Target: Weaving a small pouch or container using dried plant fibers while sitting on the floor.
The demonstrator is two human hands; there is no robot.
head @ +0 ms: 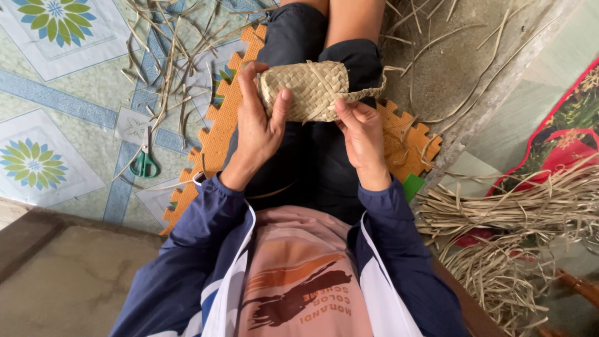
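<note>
Two hands hold a small woven pouch (306, 90) over the lap, above dark shorts. The pouch is a rounded, plaited box of pale, flat straw strips in a checker weave, with loose strip ends trailing right. The left hand (259, 122) has its grip closed around the pouch's left end, thumb on the front; the right hand (362, 134) pinches a strip at its lower right edge. Beneath sits an orange foam mat (212, 134) with toothed edges. Left, green-handled scissors (145, 159) lie on the patterned tile floor (62, 93). Right, dry straw bundles (518, 212) lie heaped; more scraps (168, 56) scatter beyond
</note>
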